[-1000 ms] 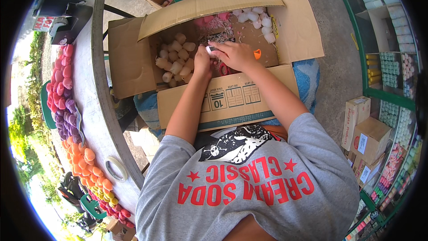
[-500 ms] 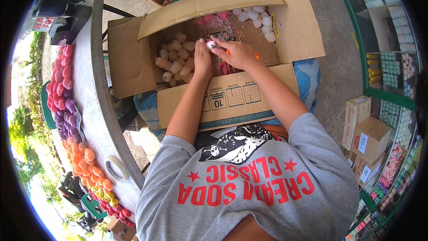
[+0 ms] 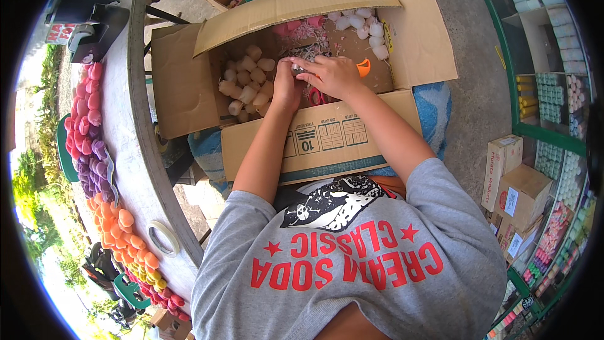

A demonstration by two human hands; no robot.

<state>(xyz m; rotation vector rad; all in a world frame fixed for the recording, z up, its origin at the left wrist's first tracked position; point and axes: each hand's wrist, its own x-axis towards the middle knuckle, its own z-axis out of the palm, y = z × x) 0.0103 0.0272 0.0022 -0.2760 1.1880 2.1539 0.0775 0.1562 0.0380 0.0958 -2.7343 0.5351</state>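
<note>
Over the open cardboard box point(image 3: 352, 113), my two hands meet with fingers closed. My left hand point(image 3: 287, 87) grips a small pale candle, now mostly covered by the fingers. My right hand point(image 3: 335, 77) presses against it, holding a tool whose orange handle point(image 3: 363, 68) sticks out on the right; a greyish metal part shows between the hands, its exact kind hidden. Just below them lie red-handled scissors point(image 3: 318, 96). Cream-white candles point(image 3: 248, 79) are heaped at the box's left. Whiter ones point(image 3: 377, 41) line its far right, and pale shavings point(image 3: 308, 33) are scattered at the back.
To the left, a long table point(image 3: 148, 182) bears rows of red, purple, orange and yellow pieces point(image 3: 113, 223) and a roll of tape point(image 3: 163, 239). Green-framed shelves point(image 3: 547, 132) stand at right, with small cartons point(image 3: 523, 198) beside them. A blue towel point(image 3: 434, 113) lies under the box.
The orange handle has tilted upward as my right hand turned slightly. My fingers have closed further over the pale candle, which showed more before.
</note>
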